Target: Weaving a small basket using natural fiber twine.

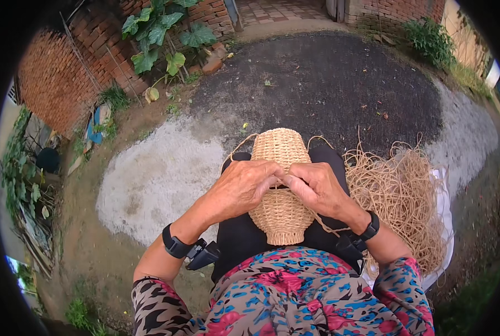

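On my lap lies a woven straw basket (284,215), pale tan, bulging in the middle and narrowing to a ribbed rim at the end near me. My left hand (243,183) and my right hand (321,189) meet over its middle, fingertips pinched together on a thin straw cord. A dark gap in the weave shows just below the fingertips. One loop of cord (239,147) curves out at the basket's far left, another (321,138) at its far right. From beneath my right hand a loose cord end (329,228) trails to the right. My fingers partly hide the cord between them.
A large tangled heap of straw cord (396,201) rests on a white sheet (444,210) to my right. Dark paving (317,78) and pale concrete (154,185) lie ahead and left. Brick walls (65,78) and a leafy plant (157,33) stand farther off.
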Tool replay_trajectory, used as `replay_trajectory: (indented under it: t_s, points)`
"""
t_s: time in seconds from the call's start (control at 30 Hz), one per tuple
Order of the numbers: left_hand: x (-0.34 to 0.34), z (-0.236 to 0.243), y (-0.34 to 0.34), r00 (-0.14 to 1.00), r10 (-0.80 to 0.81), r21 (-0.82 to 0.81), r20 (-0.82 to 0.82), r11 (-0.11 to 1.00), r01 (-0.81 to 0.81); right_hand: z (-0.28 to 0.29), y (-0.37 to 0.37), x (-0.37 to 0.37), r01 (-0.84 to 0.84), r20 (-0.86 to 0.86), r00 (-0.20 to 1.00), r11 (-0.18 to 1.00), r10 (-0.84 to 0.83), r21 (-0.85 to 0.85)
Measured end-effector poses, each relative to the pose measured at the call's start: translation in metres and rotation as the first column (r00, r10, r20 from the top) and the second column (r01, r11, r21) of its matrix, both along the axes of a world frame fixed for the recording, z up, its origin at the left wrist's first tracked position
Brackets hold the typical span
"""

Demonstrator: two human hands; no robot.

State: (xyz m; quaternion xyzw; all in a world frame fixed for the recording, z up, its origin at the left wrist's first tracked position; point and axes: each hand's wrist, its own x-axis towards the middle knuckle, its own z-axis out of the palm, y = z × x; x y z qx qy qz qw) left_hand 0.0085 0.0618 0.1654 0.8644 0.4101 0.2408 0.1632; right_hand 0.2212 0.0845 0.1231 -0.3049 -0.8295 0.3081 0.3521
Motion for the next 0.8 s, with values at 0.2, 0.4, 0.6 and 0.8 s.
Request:
replay_trajectory:
  t_s: [0.2,0.4,0.6,0.8]
  points:
    - [0.003,0.007,0.016,0.998,0.011,-0.3,-0.06,0.953,-0.029,0.016,0.003,-0.009,-0.106,-0.044,0.993,0.987,0.112,0.119]
    - [-0.002,-0.017,0.017,0.989,-0.063,-0.338,0.137,0.935,0.106,0.012,0.005,-0.007,-0.107,-0.123,0.986,0.993,0.114,0.058]
    - [-0.007,-0.043,0.017,0.996,0.041,-0.401,0.079,0.916,-0.007,-0.016,0.019,0.009,-0.032,-0.059,0.998,0.941,0.013,-0.338]
    - [-0.008,-0.044,0.015,0.991,0.069,-0.409,0.118,0.912,-0.015,-0.006,0.011,-0.003,-0.09,0.036,0.996,0.983,0.085,0.16]
